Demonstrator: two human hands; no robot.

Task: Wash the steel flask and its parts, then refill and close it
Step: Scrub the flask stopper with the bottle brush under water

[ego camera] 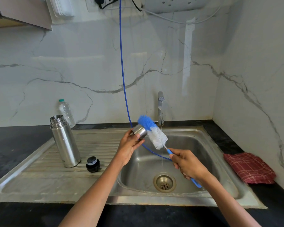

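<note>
Left hand (129, 145) grips small steel flask cup (140, 131) over the steel sink (220, 145); right hand (188, 164) holds blue-handled blue-and-white bottle brush (154, 133), bristles against the cup. Tap (160, 108) running thin. Tall open steel flask (65, 141) upright on drainboard, black stopper (93, 164) just beside it. Clear plastic bottle (66, 113) behind on counter (15, 145). Blue hose (121, 63) hangs into the basin behind the hands. Red checked cloth (249, 167) right.

Bright, even daylight; soft glare streaks on the marble wall (188, 59); wide-angle bending at edges; slight blur on the red cloth (249, 167).
</note>
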